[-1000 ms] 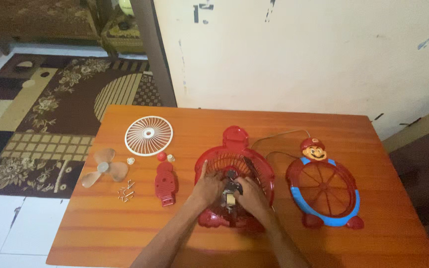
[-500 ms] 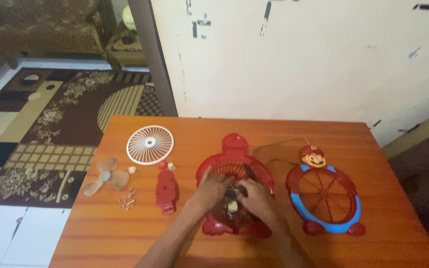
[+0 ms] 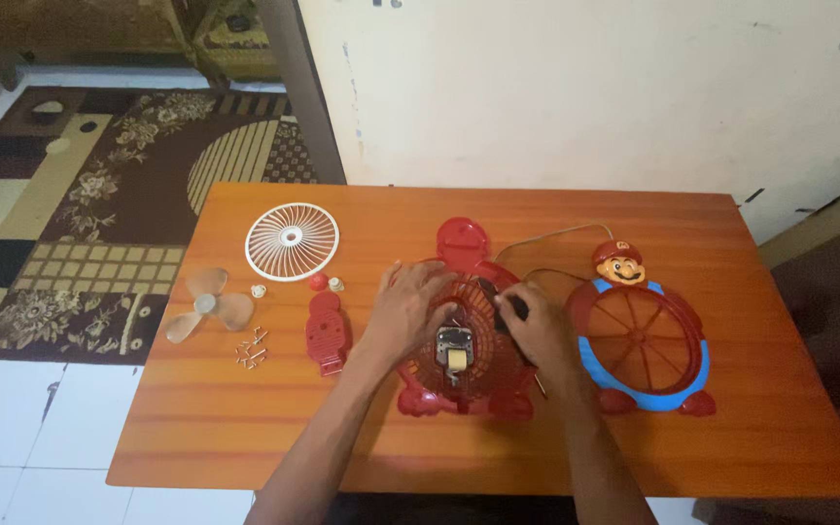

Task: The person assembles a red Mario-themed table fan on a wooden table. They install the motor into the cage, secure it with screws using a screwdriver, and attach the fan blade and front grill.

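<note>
While both forearms run off the bottom of the frame, the left hand (image 3: 408, 303) lies spread and flat on the upper left of the red fan housing (image 3: 466, 331), its grip apart, fingers resting on the grille. The right hand (image 3: 537, 326) sits on the housing's right side with its fingers curled round a small dark part (image 3: 500, 297); whether that grip is truly clamped on it cannot be told, as the fingers hide it. The housing lies near the middle of the counter (image 3: 245, 428), closer to the near edge, and its lower right is covered by the right wrist. The small motor (image 3: 455, 348) at its centre, half hidden a second ago under both hands, now shows plainly, since the hands have parted to either side. Just right of the housing lies a red and blue front grille (image 3: 646, 342) with a cartoon face at its top, and a thin cord (image 3: 546, 236) loops towards the far edge. Towards the left edge lie a white round grille (image 3: 292, 240), a clear fan blade (image 3: 206, 306), a few screws (image 3: 250, 352) and a red plastic cover (image 3: 326, 335).
</note>
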